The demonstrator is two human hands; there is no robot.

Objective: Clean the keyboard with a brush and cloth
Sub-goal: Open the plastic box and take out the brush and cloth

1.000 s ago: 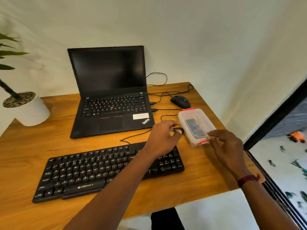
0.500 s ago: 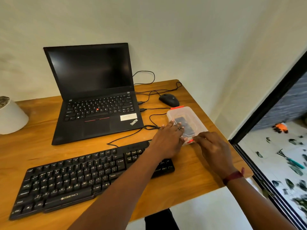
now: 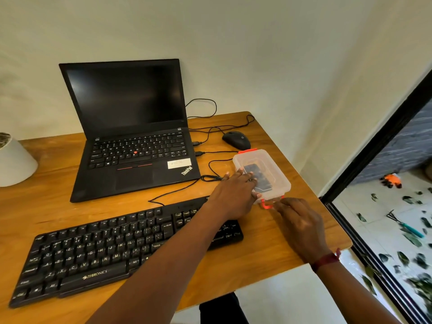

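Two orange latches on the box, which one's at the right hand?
The near latch, on the box end facing the person, at the right hand. The far latch sits by the mouse.

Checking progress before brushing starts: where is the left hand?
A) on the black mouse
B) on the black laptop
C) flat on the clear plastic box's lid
C: the left hand lies with straight fingers on the clear rectangular plastic box with orange latches.

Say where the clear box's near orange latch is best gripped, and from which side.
Take the near orange latch by its free lower edge, coming from the box's near short end, where the right hand is. The latch sticks out from the clear box there, and the left hand lies flat on top, probably steadying it.
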